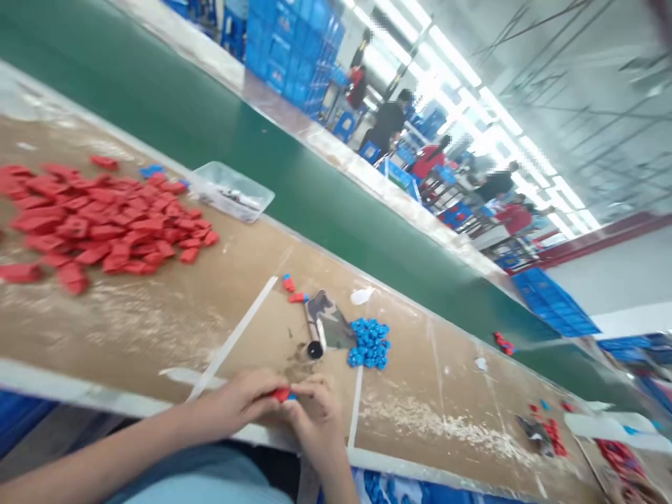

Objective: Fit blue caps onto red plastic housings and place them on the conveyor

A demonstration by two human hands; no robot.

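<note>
My left hand (pixel 239 404) and my right hand (pixel 315 416) meet at the near edge of the brown worktop (pixel 157 322). Together they pinch a small red plastic piece with a blue bit (pixel 283 395) between the fingertips. A large heap of red pieces (pixel 99 220) lies at the far left. A small pile of blue pieces (pixel 369 343) sits just beyond my hands, beside a camouflage-patterned tool (pixel 323 323). Two joined red-and-blue pieces (pixel 292 290) lie behind that tool.
A clear plastic tray (pixel 231 190) stands at the worktop's far edge, next to a green conveyor belt (pixel 236 133). More red pieces (pixel 546 427) lie to the right. Blue crates (pixel 294 42) and several people stand in the background.
</note>
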